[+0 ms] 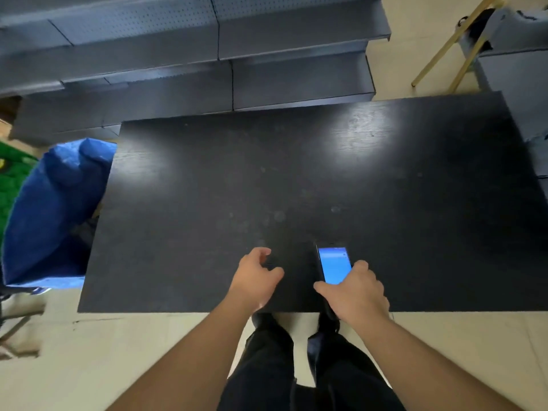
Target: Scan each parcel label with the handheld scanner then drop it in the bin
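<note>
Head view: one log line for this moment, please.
right hand: grips lit blue-screen handheld scanner | left hand: empty | black table: no parcels | blue bag bin: left

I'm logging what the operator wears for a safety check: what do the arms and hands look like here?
Both forearms are bare, with no sleeves in view. The left hand and right hand wear no gloves, and no watch, ring or wristband shows on either. Below them the person wears dark trousers.

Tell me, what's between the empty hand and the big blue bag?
Only bare black table. The head view shows nothing lying between the left hand and the blue bag, which stands beside the table's left edge.
</note>
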Available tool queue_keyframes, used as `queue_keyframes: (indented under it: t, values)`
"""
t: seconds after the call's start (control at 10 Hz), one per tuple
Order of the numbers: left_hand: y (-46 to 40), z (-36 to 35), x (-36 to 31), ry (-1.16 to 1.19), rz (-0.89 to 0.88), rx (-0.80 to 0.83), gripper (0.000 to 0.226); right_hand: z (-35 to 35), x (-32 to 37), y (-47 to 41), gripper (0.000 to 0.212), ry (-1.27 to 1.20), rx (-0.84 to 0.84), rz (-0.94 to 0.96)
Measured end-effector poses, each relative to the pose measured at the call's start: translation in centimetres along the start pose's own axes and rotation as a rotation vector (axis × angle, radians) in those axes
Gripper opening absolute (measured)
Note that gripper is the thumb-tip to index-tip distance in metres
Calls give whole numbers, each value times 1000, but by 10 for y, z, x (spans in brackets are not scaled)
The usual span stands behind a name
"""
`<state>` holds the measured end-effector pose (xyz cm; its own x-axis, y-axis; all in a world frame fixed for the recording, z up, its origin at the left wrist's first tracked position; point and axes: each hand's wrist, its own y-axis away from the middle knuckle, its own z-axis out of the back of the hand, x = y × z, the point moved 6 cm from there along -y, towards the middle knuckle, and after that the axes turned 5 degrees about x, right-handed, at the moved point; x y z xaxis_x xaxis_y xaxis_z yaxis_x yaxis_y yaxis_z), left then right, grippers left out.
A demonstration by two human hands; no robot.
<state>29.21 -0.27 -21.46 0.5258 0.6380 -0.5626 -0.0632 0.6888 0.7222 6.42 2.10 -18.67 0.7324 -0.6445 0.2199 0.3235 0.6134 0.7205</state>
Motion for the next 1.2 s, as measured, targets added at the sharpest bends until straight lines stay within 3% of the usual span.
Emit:
queue_keyframes:
  t: [0.2,0.7,1.0,1.2]
  values:
    - [-19,-25,7,26,11,-46,52,-21,-4,-27,82,19,8,-30]
    - [-57,-38,35,18,-77,-143,51,-68,7,-69,88,67,-215,-1]
    - [-59,-38,35,-16,-103,-144,48,-69,8,-68,101,35,-226,13]
    - [-44,-29,29,82,-70,-195,46,-54,10,-58,101,-13,-236,58]
